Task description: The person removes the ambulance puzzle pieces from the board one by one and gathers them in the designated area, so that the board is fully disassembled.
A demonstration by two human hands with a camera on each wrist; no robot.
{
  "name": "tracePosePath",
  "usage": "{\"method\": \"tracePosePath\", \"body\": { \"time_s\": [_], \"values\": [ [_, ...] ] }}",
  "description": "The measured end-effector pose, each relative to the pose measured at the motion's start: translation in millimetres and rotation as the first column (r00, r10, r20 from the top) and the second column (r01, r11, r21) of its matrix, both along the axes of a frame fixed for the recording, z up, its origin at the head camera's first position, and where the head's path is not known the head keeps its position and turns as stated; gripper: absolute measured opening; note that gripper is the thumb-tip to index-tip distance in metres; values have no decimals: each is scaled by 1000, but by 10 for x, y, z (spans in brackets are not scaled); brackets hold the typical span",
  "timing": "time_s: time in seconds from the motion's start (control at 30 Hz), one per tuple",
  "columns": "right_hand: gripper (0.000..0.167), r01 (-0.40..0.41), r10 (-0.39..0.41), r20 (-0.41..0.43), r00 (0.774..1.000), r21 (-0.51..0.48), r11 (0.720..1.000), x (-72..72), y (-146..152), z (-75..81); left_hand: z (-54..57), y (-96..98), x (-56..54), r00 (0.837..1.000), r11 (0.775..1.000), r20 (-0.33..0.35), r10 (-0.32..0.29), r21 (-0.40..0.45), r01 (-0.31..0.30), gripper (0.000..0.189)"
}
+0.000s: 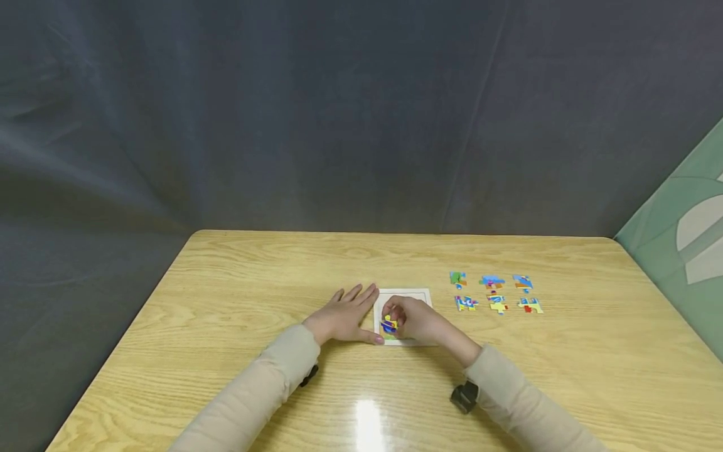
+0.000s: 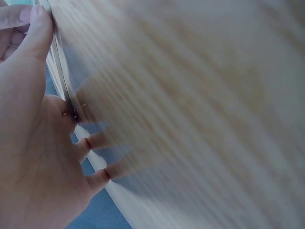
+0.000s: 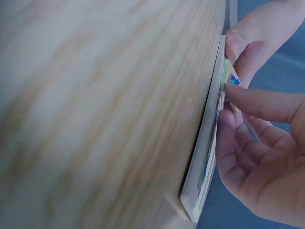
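Observation:
A white puzzle tray (image 1: 403,291) with a thin dark outline lies flat on the wooden table. My left hand (image 1: 346,316) rests along its left edge, fingers spread and straight, the thumb at the near left corner. Over the tray, my right hand (image 1: 415,320) pinches a colourful puzzle piece (image 1: 389,325) in blue and yellow at the tray's near left part. From the right wrist view, the piece (image 3: 232,82) stands tilted between thumb and fingers, close to the left thumb. The right hand hides much of the tray's inside.
Right of the tray, several loose puzzle pieces lie in two rows, among them a green one (image 1: 457,279), a blue one (image 1: 522,282) and a yellow one (image 1: 498,304). A dark curtain (image 1: 361,125) hangs behind the wooden table (image 1: 254,276).

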State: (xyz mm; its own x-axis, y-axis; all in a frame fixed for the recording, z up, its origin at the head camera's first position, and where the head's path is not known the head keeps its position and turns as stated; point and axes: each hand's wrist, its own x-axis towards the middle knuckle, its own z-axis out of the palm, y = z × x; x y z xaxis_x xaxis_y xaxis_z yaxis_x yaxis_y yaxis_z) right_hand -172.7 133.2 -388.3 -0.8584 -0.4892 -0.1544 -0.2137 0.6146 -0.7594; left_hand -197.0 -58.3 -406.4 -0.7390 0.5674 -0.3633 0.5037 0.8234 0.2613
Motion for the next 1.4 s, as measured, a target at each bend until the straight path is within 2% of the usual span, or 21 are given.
{"method": "tracePosePath", "body": {
  "time_s": [0.17,0.37,0.6,0.93,1.4],
  "values": [
    [31,-1,3,31,1000,-63,998,-1,27,18,-14,4,-6,1000,1000,1,7,3,-7,99],
    [28,6,-1,54,999,-91,996,-3,78,45,-18,5,-6,1000,1000,-8,8,-4,-8,99],
    [25,75,-60,128,990,-120,990,5,216,133,-11,15,-7,1000,1000,0,12,-3,-12,99],
    [27,103,-90,102,991,-127,987,28,482,220,5,19,6,1000,1000,1,13,-5,-13,98],
    [29,157,-152,64,986,-98,983,78,900,199,7,3,14,1000,1000,8,4,3,-4,98]
  ]
}}
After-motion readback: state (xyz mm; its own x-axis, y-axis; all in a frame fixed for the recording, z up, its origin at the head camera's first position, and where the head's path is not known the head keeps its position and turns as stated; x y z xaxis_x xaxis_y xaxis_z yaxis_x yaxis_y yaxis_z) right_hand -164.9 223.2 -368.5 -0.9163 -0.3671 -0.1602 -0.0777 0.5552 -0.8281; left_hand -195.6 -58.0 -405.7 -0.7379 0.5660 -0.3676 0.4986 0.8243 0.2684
